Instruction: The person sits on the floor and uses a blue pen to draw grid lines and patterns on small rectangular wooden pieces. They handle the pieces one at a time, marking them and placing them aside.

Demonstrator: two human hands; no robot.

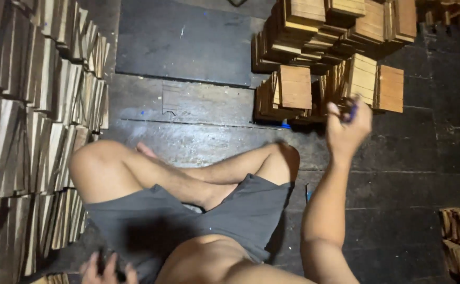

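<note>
On the dark plank floor [198,137], the seated person's raised right hand [348,126] has its fingers curled around a small blue object [352,111], blurred and mostly hidden, just before the stacked wooden tiles [340,58]. Low at the frame edge, the left hand [106,269] is cut off, its fingers spread narrowly near more tiles [35,121]; I cannot tell whether it holds anything.

no packages, labels, signs or screens anywhere in view

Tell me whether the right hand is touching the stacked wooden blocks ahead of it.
Cannot tell. In the head view the right hand, gripping a small blue object, overlaps the wooden blocks, but neither contact nor a gap shows plainly.
</note>
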